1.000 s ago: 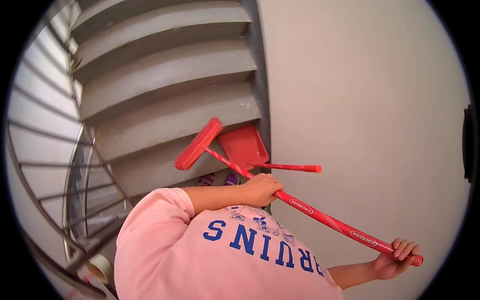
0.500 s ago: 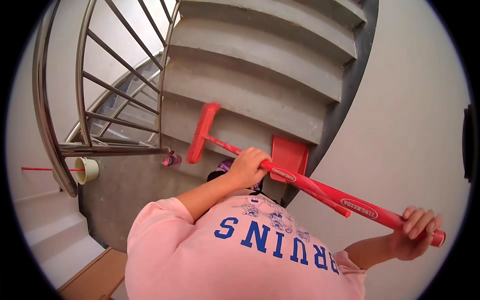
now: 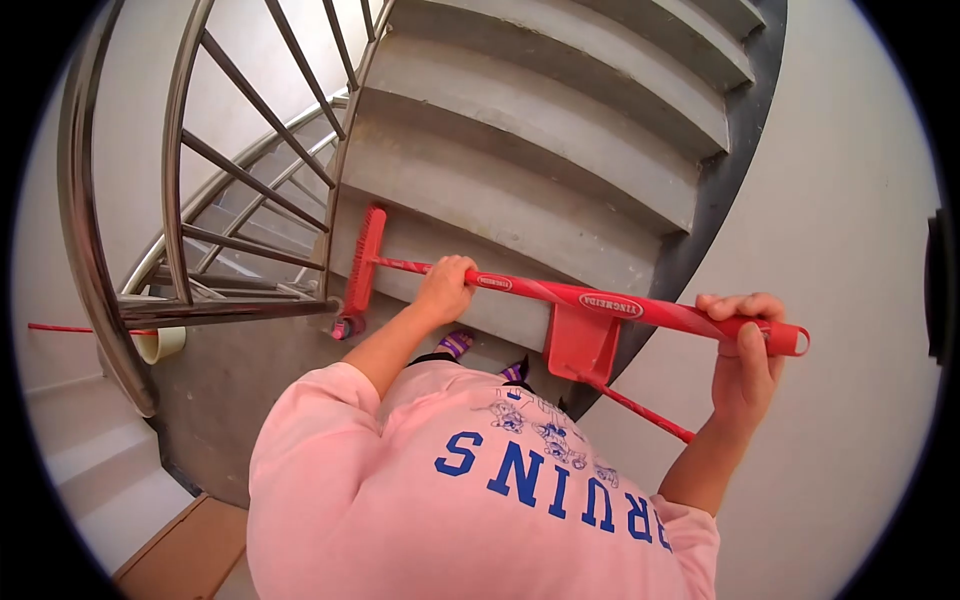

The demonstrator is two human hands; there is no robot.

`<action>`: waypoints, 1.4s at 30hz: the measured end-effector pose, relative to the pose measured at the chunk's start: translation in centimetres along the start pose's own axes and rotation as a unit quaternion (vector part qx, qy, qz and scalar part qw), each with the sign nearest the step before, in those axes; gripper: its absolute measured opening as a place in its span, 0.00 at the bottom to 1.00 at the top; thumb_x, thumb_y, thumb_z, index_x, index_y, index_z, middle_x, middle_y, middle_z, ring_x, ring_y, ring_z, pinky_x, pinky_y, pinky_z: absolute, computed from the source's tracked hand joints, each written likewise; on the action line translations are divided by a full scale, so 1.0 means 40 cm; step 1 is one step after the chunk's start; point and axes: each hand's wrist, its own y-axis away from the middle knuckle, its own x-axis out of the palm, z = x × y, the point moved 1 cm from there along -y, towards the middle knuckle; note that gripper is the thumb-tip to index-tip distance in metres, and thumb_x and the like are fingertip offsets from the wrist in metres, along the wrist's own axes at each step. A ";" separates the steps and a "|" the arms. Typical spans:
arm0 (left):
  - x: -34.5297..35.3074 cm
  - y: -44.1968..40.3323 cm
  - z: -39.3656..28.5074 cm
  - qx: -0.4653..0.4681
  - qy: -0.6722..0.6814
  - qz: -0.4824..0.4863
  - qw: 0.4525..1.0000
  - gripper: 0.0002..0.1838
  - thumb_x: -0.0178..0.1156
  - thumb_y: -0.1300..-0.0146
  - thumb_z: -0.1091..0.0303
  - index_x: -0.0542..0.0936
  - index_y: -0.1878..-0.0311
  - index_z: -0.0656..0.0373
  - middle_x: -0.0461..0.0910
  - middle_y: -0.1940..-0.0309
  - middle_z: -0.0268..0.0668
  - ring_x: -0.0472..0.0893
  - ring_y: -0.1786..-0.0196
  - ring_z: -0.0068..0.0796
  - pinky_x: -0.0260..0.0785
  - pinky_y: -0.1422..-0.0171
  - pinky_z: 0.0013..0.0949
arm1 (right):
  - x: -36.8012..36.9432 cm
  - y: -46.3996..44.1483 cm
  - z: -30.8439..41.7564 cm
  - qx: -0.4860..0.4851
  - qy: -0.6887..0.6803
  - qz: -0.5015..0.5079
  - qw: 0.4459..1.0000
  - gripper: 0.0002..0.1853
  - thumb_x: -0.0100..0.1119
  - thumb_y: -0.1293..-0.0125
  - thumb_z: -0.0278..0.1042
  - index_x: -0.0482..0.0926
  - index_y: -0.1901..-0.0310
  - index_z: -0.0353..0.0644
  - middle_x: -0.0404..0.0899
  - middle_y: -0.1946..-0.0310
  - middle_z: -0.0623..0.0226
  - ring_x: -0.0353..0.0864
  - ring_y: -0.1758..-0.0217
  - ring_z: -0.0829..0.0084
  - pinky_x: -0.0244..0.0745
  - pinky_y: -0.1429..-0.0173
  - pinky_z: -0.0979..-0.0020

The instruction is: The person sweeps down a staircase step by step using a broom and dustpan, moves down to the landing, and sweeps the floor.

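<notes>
Both hands on the red broom (image 3: 550, 291): left hand (image 3: 443, 288) wrapped round the shaft toward the head, right hand (image 3: 745, 345) clasping it near the butt end. Broom spans the near end of the stairs (image 3: 530, 165); head (image 3: 367, 255) by the railing-side edge, butt toward the wall (image 3: 840, 250).

Risks, as I judge them:
- A swing left could knock bristles on the railing (image 3: 225, 312); too little room there.
- Small pink object (image 3: 347, 326) sits just below the head in my view; a low pull could tip it.
- Dustpan (image 3: 583, 345), at the wall-side edge, partly behind the shaft. Can't tell if they touch; a dropped shaft could flip it.
- Sandals (image 3: 456, 344) near the step edge: overreaching could cost footing.
</notes>
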 end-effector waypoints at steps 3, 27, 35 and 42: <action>-0.017 -0.027 0.070 -0.020 -0.022 -0.020 0.999 0.07 0.58 0.50 0.75 0.74 0.66 0.57 0.76 0.66 0.42 0.74 0.57 0.46 0.67 0.53 0.45 | 0.044 -0.041 -0.056 0.031 -0.014 -0.004 0.999 0.09 0.47 0.33 0.26 0.67 0.53 0.37 0.78 0.58 0.53 0.76 0.48 0.58 0.66 0.38 0.58; 0.153 -0.005 -0.023 0.001 0.031 0.096 0.995 0.06 0.56 0.51 0.75 0.75 0.67 0.60 0.78 0.67 0.46 0.75 0.58 0.50 0.66 0.53 0.48 | 0.031 0.092 0.040 0.069 0.112 -0.163 0.978 0.07 0.44 0.29 0.31 0.68 0.54 0.39 0.79 0.60 0.57 0.78 0.50 0.60 0.68 0.42 0.60; 0.148 0.018 -0.161 0.067 0.096 0.203 0.972 0.06 0.56 0.50 0.74 0.75 0.67 0.60 0.77 0.67 0.46 0.75 0.58 0.51 0.66 0.53 0.50 | 0.021 0.155 0.170 0.006 0.196 -0.165 0.966 0.10 0.46 0.31 0.33 0.67 0.53 0.36 0.78 0.63 0.56 0.78 0.55 0.61 0.70 0.44 0.58; 0.077 0.027 -0.110 0.050 0.073 0.114 0.990 0.06 0.57 0.51 0.73 0.74 0.68 0.59 0.77 0.68 0.44 0.75 0.59 0.49 0.66 0.54 0.48 | 0.027 0.104 0.150 -0.028 0.162 -0.093 0.982 0.12 0.48 0.31 0.36 0.67 0.53 0.37 0.77 0.63 0.55 0.78 0.56 0.60 0.70 0.45 0.57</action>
